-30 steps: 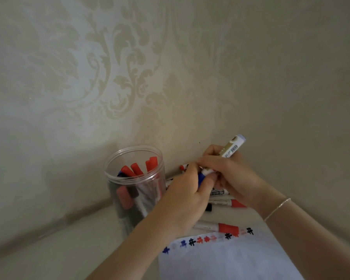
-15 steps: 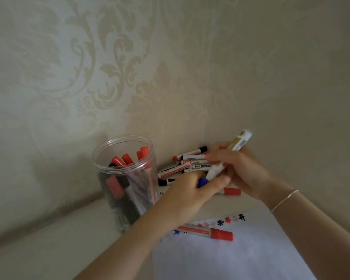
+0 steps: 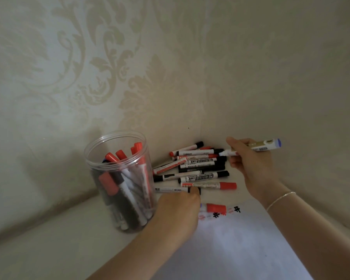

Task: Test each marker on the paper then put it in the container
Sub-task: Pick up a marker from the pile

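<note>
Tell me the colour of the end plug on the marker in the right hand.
Blue, clearest in the head view.

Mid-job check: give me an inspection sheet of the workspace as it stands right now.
Surface: pale tabletop in a wall corner.
Job's things: clear container upright, holding markers; loose marker pile; paper with test marks.
Clutter: nothing seen.
Grippers: right hand holds an uncapped blue marker above the pile; left hand at the paper's edge, its grasp hidden.
Cables: nothing seen.
Surroundings: patterned wallpaper.

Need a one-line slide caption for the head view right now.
Right hand holds an uncapped blue marker above the marker pile; left hand rests beside the clear container.
</note>
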